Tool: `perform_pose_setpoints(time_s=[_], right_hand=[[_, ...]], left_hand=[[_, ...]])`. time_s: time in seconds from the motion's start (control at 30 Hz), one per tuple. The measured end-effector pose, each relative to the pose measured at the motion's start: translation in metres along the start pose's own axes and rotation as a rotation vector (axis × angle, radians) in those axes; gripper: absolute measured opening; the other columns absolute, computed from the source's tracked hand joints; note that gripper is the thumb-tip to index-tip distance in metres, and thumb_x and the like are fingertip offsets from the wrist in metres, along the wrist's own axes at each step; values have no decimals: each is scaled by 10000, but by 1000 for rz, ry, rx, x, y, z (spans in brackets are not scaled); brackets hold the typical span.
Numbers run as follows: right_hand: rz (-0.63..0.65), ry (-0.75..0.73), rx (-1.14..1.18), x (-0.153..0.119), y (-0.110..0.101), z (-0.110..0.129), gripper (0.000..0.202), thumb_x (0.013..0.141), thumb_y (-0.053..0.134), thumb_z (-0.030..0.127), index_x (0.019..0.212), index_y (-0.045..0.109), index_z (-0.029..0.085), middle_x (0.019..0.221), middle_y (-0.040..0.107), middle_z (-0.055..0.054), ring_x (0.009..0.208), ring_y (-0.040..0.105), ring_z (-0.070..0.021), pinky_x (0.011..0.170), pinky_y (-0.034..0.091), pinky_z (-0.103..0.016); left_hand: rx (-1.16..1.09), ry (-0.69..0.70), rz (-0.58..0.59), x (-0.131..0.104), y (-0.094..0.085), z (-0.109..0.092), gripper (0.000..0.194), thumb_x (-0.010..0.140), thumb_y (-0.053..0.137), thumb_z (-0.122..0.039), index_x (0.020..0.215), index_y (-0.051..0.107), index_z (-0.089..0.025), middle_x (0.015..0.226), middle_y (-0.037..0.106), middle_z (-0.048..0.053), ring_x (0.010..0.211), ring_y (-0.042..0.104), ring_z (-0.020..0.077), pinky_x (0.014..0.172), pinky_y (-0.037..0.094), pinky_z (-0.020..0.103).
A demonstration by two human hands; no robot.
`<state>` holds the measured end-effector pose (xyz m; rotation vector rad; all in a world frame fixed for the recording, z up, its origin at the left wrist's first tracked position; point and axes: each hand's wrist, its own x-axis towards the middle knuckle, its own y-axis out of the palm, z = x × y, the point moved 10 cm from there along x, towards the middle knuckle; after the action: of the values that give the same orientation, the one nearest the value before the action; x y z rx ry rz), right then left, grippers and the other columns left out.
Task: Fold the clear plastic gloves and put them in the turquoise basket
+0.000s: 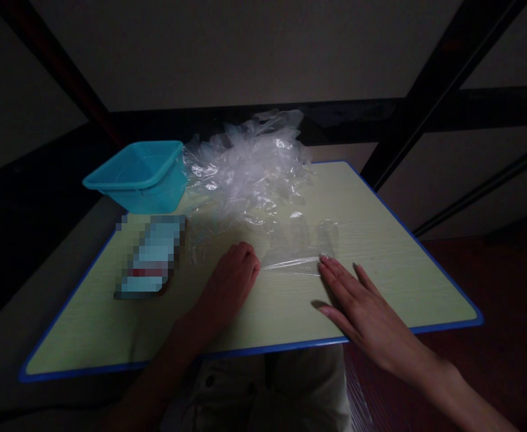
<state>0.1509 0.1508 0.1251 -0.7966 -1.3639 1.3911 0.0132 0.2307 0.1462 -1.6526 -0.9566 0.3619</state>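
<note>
My L grip (232, 273) clenched on L end of clear glove's (295, 243) near edge; R grip (363, 307) open, fingers at R end, prob. keeping film taut. Glove flat on surface (393, 264) betw. both. Glove pile (254, 165) behind, prob. for easy reach.

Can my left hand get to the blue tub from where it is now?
Probably yes: the tub is open-topped with nothing over it, and your left hand is the nearer one. But the plastic pile crowds the tub's right side, and that hand may first have to release the flat plastic.
</note>
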Motion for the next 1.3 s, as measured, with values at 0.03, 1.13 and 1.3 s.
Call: perform_pose_setpoints(time_s=[0.03, 1.13, 1.3], right_hand=[[1, 1, 3, 0, 0, 0, 590, 939, 302, 458, 1422, 248, 125, 1428, 353, -153, 1312, 335, -264, 1038, 296, -549], [-16, -154, -62, -18, -1, 21, 769, 896, 363, 538, 1449, 1, 144, 1429, 342, -159, 1310, 339, -283, 1040, 286, -554], [34, -156, -84, -20, 2, 18, 793, 890, 366, 551, 1448, -4, 126, 1439, 319, -160, 1324, 311, -277, 1026, 319, -552]], left_hand=[[39, 22, 14, -1, 0, -2, 160, 836, 411, -70, 749, 511, -160, 871, 507, 58, 820, 485, 196, 743, 445, 341], [198, 116, 128, -37, 32, -32, 617, 894, 421, -433, 1388, 278, -94, 1473, 283, 149, 1376, 203, 256, 1080, 288, 456], [219, 124, 140, -38, 32, -32, 602, 899, 409, -430, 1379, 298, -84, 1474, 274, 159, 1369, 220, 274, 1063, 305, 474]])
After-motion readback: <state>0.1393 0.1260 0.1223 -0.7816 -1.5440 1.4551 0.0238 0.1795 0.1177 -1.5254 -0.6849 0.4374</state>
